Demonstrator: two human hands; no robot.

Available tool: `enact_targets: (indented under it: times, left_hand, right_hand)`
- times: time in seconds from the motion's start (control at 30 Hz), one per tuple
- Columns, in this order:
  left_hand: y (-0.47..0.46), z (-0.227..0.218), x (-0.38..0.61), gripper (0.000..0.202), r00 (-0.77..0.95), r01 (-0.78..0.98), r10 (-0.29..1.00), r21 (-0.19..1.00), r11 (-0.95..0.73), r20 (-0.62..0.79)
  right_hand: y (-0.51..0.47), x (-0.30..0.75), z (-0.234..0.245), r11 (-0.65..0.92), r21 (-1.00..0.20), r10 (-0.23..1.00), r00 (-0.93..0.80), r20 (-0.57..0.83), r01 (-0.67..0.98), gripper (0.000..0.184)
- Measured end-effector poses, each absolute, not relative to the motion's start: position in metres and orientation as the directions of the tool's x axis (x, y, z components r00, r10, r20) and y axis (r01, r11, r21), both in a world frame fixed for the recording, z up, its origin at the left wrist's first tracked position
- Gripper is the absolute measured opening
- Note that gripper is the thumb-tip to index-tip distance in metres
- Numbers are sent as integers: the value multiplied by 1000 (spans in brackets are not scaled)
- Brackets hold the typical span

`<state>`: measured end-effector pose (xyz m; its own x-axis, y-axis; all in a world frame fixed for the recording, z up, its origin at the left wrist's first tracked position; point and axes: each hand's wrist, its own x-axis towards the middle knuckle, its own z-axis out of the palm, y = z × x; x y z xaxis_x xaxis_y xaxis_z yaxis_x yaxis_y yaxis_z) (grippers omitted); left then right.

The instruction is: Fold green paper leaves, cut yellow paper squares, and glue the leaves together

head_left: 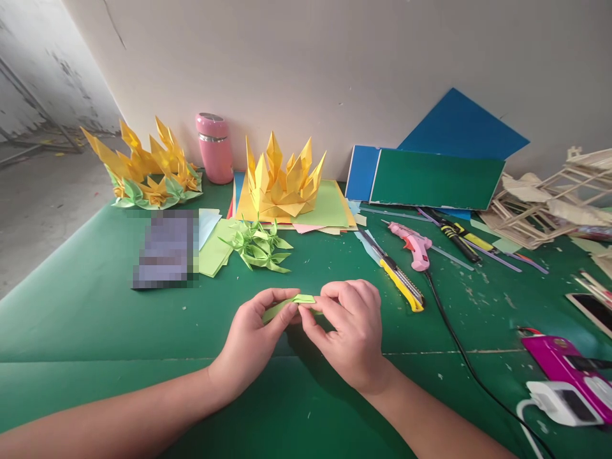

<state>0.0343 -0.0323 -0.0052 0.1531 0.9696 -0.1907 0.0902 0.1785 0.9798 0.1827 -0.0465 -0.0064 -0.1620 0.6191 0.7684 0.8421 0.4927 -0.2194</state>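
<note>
- A plain wall backs a green worktop; the clock below is centred on the paper in the hands, 12 pointing to the wall
- Light-green paper, folded and narrow, is held above the worktop at the clock's centre
- Left hand, on the 8 o'clock side: thumb and fingers nearly closed, pinching the paper
- Right hand, towards 4: fingers curled, thumb and fingertips pinching the paper's other end, the exact contact partly hidden
- At 11, near the hands, a cluster of folded green leaves lies on the worktop
- At 12, an orange paper crown stands upright on stacked coloured sheets
- Between 10 and 11, a second crown carries green leaves and orange flowers round its base; a pink flask stands upright at 11
- At 2, a pink glue gun lies just beyond a yellow cutter
- Between 1 and 2, a green board leans by the wall
</note>
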Motion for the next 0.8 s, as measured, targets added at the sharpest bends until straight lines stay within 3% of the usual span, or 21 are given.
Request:
enact_targets:
  times: [0.43, 0.8]
  left_hand:
    - [-32, 0, 36, 42, 205, -97, 936, 945, 312, -288]
    - [-29, -3, 33, 43, 215, -198, 925, 914, 354, -312]
  right_hand:
    - [-46, 185, -2, 528, -53, 563, -303, 769, 847, 16]
    - [-47, 186, 0, 528, -59, 585, -312, 748, 847, 9]
